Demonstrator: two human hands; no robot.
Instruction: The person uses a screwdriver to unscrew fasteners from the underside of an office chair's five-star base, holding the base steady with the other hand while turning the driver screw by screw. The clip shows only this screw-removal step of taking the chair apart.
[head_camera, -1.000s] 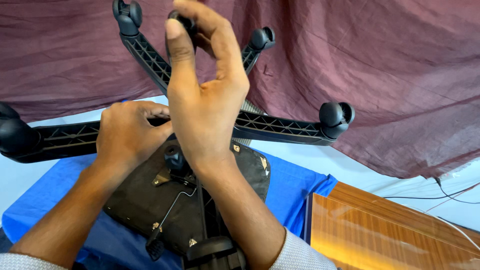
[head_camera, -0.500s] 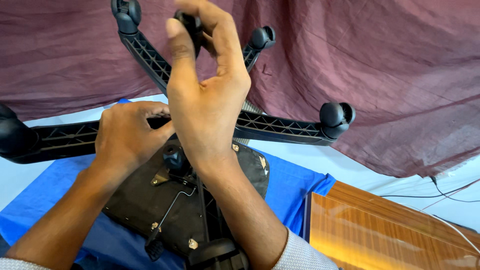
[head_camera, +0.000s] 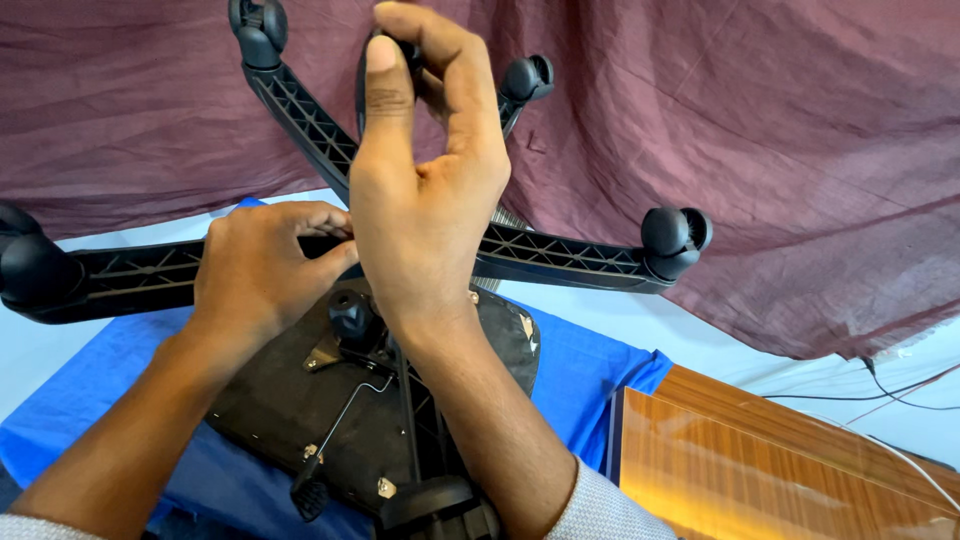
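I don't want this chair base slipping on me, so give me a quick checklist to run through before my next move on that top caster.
1. Right hand on the top caster: ok, fingers and thumb are closed around it.
2. Left hand bracing the star base: ok, it grips near the hub on the left arm of the base.
3. Upturned seat supported: ok, its underside faces up and it lies on the blue cloth.
4. Other casters seated: cannot tell; the right caster and the upper left caster sit at their arm ends, but the sockets are hidden.
5. Cable at right clear of the hands: ok, it lies well apart.
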